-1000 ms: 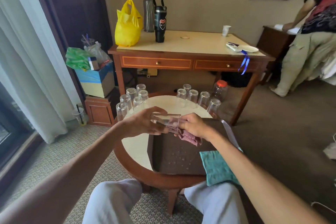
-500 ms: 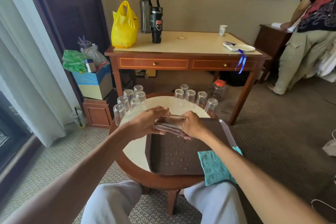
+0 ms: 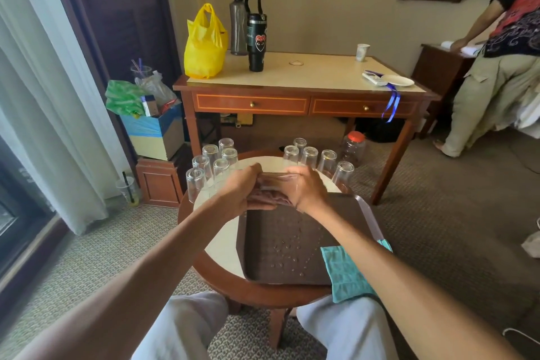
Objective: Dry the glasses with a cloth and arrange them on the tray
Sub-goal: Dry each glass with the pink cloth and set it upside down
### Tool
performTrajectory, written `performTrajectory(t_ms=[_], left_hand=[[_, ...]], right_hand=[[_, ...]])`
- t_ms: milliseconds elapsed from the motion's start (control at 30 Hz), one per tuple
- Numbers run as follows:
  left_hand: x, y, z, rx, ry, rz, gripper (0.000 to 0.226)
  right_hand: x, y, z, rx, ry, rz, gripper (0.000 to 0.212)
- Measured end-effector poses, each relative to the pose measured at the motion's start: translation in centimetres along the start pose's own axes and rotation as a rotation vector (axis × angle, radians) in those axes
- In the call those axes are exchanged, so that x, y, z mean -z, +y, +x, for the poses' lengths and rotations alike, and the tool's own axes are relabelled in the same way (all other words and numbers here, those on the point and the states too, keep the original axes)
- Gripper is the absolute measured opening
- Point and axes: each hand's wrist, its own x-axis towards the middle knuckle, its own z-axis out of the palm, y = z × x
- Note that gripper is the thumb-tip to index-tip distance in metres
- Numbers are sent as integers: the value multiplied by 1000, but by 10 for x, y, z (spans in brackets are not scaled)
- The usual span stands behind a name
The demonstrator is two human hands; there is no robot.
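1. Head view: the left hand [image 3: 244, 193] grips a clear glass [image 3: 279, 180] that lies on its side between both hands, fingers curled round one end
2. The right hand [image 3: 308, 190] is curled at the other end and holds a mauve cloth [image 3: 267, 198], which bunches against the underside of the glass; how far the cloth goes inside I cannot tell
3. Glass and cloth are held in the air over the far edge of the dark brown tray [image 3: 292, 245], touching neither tray nor table
4. The tray lies on the right part of a round table [image 3: 222, 242]; water drops dot its surface and no glass stands on it
5. A teal cloth [image 3: 347, 272] covers the tray's near right corner and hangs over the table's edge
6. On the table's far left stand six glasses [image 3: 210, 166] upside down in a close cluster; on the far right five glasses [image 3: 309, 155] stand upside down in a loose row
7. Behind the table is a wooden desk [image 3: 306, 73] with a yellow bag [image 3: 204, 44], a grey bottle [image 3: 238, 26] and a black tumbler [image 3: 256, 44]
8. A jar with a red lid [image 3: 353, 147] stands on the floor under the desk, and another person [image 3: 502, 67] stands at the far right
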Motion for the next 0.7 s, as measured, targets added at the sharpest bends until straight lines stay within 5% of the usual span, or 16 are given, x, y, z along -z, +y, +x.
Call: performTrajectory(t_ms=[133, 200, 267, 333, 433, 567, 700], left_hand=[[-8, 2, -5, -271, 117, 273, 24], [-9, -4, -4, -429, 154, 397, 31], [-7, -9, -1, -508, 144, 413, 34], [-4, -11, 2, -448, 48, 255, 29], [5, -9, 7, -131, -237, -136, 17], [11, -14, 11, 20, -312, -91, 28], [1, -10, 5, -26, -171, 63, 21]], right_hand=[[-5, -5, -4, -603, -422, 596, 50], [8, -9, -15, -722, -672, 731, 56], [10, -8, -15, -728, -672, 705, 53], [9, -7, -11, -566, -455, 422, 38], [17, -7, -7, -67, -73, -201, 14], [33, -28, -22, 457, 218, -425, 25], [32, -19, -25, 389, 252, -412, 26]])
